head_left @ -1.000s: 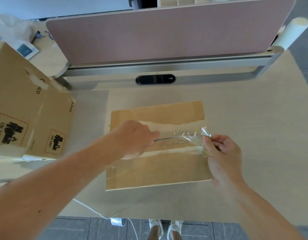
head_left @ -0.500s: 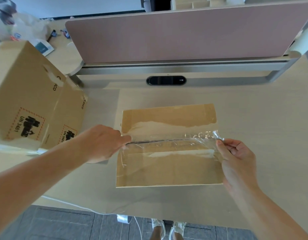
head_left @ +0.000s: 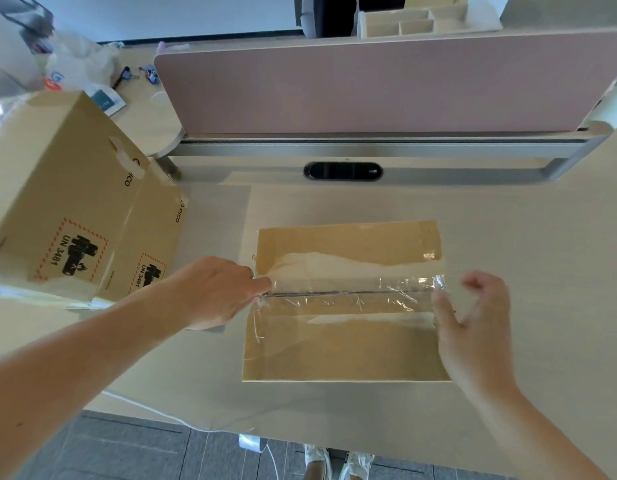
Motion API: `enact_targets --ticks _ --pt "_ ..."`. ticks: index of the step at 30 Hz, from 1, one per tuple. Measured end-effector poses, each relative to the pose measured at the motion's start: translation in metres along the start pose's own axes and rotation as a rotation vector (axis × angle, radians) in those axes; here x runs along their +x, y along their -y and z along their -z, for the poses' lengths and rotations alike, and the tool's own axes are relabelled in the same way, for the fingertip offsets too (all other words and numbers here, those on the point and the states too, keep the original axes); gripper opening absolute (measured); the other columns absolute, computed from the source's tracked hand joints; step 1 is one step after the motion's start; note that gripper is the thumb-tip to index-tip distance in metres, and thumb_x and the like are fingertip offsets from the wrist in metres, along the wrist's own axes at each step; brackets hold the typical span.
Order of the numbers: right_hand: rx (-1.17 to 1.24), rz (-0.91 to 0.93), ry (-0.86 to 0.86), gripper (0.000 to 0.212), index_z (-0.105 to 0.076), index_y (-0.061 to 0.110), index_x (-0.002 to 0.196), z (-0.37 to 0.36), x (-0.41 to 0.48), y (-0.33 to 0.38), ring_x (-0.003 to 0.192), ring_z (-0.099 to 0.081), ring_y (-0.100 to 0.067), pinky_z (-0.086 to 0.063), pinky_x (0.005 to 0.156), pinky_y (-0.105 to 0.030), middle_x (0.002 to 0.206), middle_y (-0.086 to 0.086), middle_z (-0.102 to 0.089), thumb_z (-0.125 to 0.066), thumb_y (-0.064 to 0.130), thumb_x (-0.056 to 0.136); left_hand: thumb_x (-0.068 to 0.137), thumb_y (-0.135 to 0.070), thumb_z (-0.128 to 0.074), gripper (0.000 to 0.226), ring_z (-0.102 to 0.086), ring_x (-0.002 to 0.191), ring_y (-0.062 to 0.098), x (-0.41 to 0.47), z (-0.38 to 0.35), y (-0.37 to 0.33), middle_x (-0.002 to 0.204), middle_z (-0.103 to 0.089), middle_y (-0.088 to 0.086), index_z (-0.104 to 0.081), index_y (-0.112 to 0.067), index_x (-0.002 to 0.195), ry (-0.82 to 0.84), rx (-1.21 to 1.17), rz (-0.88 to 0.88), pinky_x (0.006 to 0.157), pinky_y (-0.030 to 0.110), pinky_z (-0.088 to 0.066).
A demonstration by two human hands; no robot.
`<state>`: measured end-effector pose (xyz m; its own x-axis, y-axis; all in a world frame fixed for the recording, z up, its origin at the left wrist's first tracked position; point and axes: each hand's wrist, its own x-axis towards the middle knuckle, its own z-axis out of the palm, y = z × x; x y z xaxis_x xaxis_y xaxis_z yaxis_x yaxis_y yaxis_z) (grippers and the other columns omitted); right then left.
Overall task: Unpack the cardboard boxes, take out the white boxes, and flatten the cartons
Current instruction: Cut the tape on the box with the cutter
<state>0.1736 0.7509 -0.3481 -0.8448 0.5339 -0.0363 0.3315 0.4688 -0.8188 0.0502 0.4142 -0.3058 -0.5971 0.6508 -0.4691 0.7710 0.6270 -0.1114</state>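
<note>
Pale desk, flat brown carton, wrinkled clear tape along its seam; left fingers curled, hold unclear; right fingers apart.

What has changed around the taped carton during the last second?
The left hand slid left along the taped seam, from the middle of the carton to its left edge. The right hand, which pinched the end of the tape, has opened and seems to have let go. The carton and the boxes at left stayed put.

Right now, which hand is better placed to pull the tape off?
Left, likely: the left hand pinches the clear tape at the left edge of the carton; the right hand hangs open beside the other end, holding nothing.
</note>
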Motion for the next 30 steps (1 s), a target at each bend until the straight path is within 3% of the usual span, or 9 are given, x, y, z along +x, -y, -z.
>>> enact_targets --ticks 2,5,7,13,18,21,26,30 --pt "-0.134 0.287 0.087 0.046 -0.051 0.008 0.131 -0.01 -0.002 0.025 0.124 -0.049 -0.028 -0.038 0.106 -0.038 0.129 -0.002 -0.046 -0.073 0.017 0.092 0.112 -0.042 -0.026 0.026 -0.061 0.09 0.018 0.0 -0.002 0.001 0.1 -0.064 -0.009 -0.037 -0.04 0.136 0.0 -0.003 -0.004 0.07 0.029 -0.032" --pt "-0.276 0.461 0.51 0.046 -0.052 0.017 0.137 -0.049 -0.017 0.07 0.125 -0.049 -0.023 -0.042 0.108 -0.041 0.134 0.001 -0.049 -0.065 0.037 0.098 0.112 -0.041 -0.027 0.026 -0.052 0.08 0.018 0.0 -0.005 0.002 0.09 -0.056 -0.009 -0.036 -0.038 0.135 -0.008 -0.011 -0.014 0.068 0.03 -0.035" --pt "-0.464 0.54 0.656 0.048 -0.051 0.022 0.139 -0.081 -0.028 0.085 0.128 -0.045 -0.021 -0.036 0.111 -0.04 0.134 0.002 -0.05 -0.055 0.051 0.101 0.111 -0.042 -0.027 0.025 -0.045 0.076 0.017 0.001 -0.007 0.003 0.084 -0.045 -0.01 -0.037 -0.037 0.134 -0.014 -0.008 -0.018 0.068 0.031 -0.035" --pt "-0.757 0.571 0.628 0.06 -0.05 0.017 0.122 -0.116 -0.028 0.091 0.11 -0.05 -0.025 -0.041 0.094 -0.042 0.115 0.0 -0.053 -0.052 0.069 0.093 0.11 -0.043 -0.025 0.028 -0.048 0.076 0.021 0.004 -0.012 0.006 0.081 -0.042 -0.009 -0.044 -0.034 0.129 -0.028 -0.002 -0.027 0.067 0.033 -0.034" --pt "-0.77 0.525 0.627 0.073 -0.051 0.015 0.119 -0.127 -0.026 0.093 0.106 -0.051 -0.025 -0.043 0.086 -0.042 0.112 0.0 -0.053 -0.057 0.078 0.083 0.111 -0.042 -0.029 0.022 -0.035 0.057 0.014 0.004 -0.016 0.009 0.069 -0.03 -0.012 -0.044 -0.031 0.122 -0.056 -0.018 -0.027 0.058 0.032 -0.025" --pt "-0.727 0.504 0.65 0.073 -0.05 0.016 0.116 -0.124 -0.02 0.094 0.106 -0.051 -0.023 -0.046 0.085 -0.04 0.112 0.002 -0.049 -0.062 0.078 0.08 0.111 -0.042 -0.031 0.023 -0.038 0.062 0.02 0.003 -0.018 0.011 0.068 -0.026 -0.013 -0.048 -0.032 0.122 -0.079 -0.027 -0.018 0.058 0.032 -0.025" --pt "-0.622 0.443 0.714 0.057 -0.046 0.02 0.093 -0.117 -0.009 0.101 0.094 -0.055 -0.021 -0.048 0.078 -0.037 0.098 0.004 -0.057 -0.071 0.07 0.08 0.111 -0.041 -0.033 0.02 -0.04 0.066 0.021 0.002 -0.018 0.011 0.068 -0.025 -0.013 -0.046 -0.035 0.125 -0.088 -0.039 -0.024 0.061 0.032 -0.027" --pt "-0.677 0.416 0.737 0.059 -0.057 0.018 0.08 -0.121 -0.009 0.103 0.092 -0.057 -0.021 -0.05 0.078 -0.037 0.091 0.002 -0.059 -0.066 0.076 0.081 0.111 -0.041 -0.03 0.021 -0.045 0.069 0.022 0.001 -0.016 0.012 0.069 -0.028 -0.012 -0.046 -0.033 0.123 -0.067 -0.05 -0.044 0.064 0.032 -0.032"
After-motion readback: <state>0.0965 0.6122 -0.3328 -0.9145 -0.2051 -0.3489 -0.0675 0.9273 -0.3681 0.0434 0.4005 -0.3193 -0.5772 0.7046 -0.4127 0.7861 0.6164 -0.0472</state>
